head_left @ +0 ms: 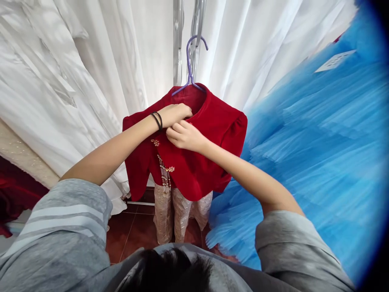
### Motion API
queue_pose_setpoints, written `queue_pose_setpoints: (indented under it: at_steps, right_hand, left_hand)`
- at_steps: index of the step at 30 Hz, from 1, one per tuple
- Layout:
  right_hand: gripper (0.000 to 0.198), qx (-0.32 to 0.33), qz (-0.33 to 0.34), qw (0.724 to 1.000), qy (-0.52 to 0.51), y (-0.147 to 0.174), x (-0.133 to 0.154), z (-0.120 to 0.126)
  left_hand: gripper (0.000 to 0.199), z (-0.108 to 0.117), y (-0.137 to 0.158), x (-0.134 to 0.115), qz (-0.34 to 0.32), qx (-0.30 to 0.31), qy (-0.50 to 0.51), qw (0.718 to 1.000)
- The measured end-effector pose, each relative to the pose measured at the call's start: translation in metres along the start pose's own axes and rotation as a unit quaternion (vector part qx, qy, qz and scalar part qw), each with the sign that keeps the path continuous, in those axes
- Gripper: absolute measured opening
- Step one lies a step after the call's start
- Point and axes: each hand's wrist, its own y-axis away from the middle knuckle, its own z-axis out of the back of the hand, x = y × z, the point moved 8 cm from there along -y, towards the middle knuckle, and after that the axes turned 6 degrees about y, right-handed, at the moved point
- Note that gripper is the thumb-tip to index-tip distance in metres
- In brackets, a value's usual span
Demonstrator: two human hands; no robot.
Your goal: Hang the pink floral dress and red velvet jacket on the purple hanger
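Fingers of the left hand and right hand curl narrowly at the neckline of the red jacket, grip hidden; it hangs lengthwise vertical on the purple hanger, collar toward the hook, hem down

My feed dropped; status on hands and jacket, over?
Left hand, right hand together at front neckline of red jacket; grips unclear. Jacket on purple hanger. Blue tulle clear of hands.

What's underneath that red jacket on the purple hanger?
Below the red jacket, pale, shiny patterned fabric hangs down, with reddish floor tiles visible around it. The jacket covers the fabric's upper part, so what supports it is hidden.
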Motion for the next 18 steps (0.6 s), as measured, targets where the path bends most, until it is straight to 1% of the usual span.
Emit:
queue_pose_setpoints:
  at_steps: [2, 3, 4, 5, 6, 8, 10, 11, 12, 14, 15, 16, 17, 18]
  right_hand:
    - [0.049, -0.008, -0.025, 1.0, 0.01, 0.001, -0.002, -0.036]
    - [0.048, -0.013, -0.043, 0.999, 0.016, 0.003, -0.003, -0.049]
    - [0.048, -0.019, -0.062, 0.998, 0.021, 0.004, -0.005, -0.057]
    - [0.048, -0.026, -0.079, 0.996, 0.024, 0.004, -0.007, -0.06]
    - [0.049, -0.033, -0.093, 0.995, 0.027, 0.003, -0.009, -0.059]
    - [0.052, -0.045, -0.128, 0.99, 0.031, -0.002, -0.015, -0.049]
    - [0.054, -0.046, -0.161, 0.985, 0.032, -0.01, -0.021, -0.035]
    - [0.054, -0.036, -0.166, 0.985, 0.03, -0.014, -0.024, -0.031]
    - [0.053, -0.019, -0.162, 0.986, 0.028, -0.017, -0.024, -0.028]
    - [0.048, 0.015, -0.132, 0.991, 0.021, -0.018, -0.02, -0.026]
    - [0.045, 0.018, -0.116, 0.993, 0.019, -0.014, -0.016, -0.024]
    - [0.042, 0.007, -0.107, 0.994, 0.019, -0.007, -0.013, -0.021]
    - [0.04, -0.013, -0.111, 0.994, 0.02, 0.004, -0.01, -0.017]
    - [0.039, -0.035, -0.129, 0.991, 0.023, 0.017, -0.01, -0.013]
  left_hand:
    - [0.015, 0.004, 0.006, -0.009, -0.04, -0.003, -0.038, 0.998]
    - [0.018, 0.009, 0.012, -0.016, -0.059, -0.025, -0.059, 0.996]
    - [0.021, 0.017, 0.02, -0.022, -0.069, -0.064, -0.075, 0.993]
    - [0.023, 0.025, 0.03, -0.028, -0.066, -0.11, -0.085, 0.988]
    - [0.024, 0.032, 0.042, -0.032, -0.049, -0.157, -0.089, 0.982]
    - [0.026, 0.039, 0.071, -0.032, 0.014, -0.243, -0.091, 0.966]
    - [0.03, 0.036, 0.1, -0.025, 0.087, -0.301, -0.081, 0.946]
    - [0.033, 0.031, 0.112, -0.019, 0.118, -0.313, -0.063, 0.94]
    - [0.036, 0.024, 0.121, -0.012, 0.142, -0.311, -0.032, 0.939]
    - [0.04, 0.008, 0.132, 0.004, 0.168, -0.276, 0.049, 0.945]
    - [0.039, 0.002, 0.134, 0.01, 0.169, -0.254, 0.08, 0.949]
    - [0.038, -0.002, 0.137, 0.014, 0.164, -0.238, 0.092, 0.953]
    - [0.035, -0.004, 0.14, 0.016, 0.156, -0.232, 0.083, 0.957]
    - [0.032, -0.004, 0.144, 0.015, 0.148, -0.237, 0.054, 0.959]
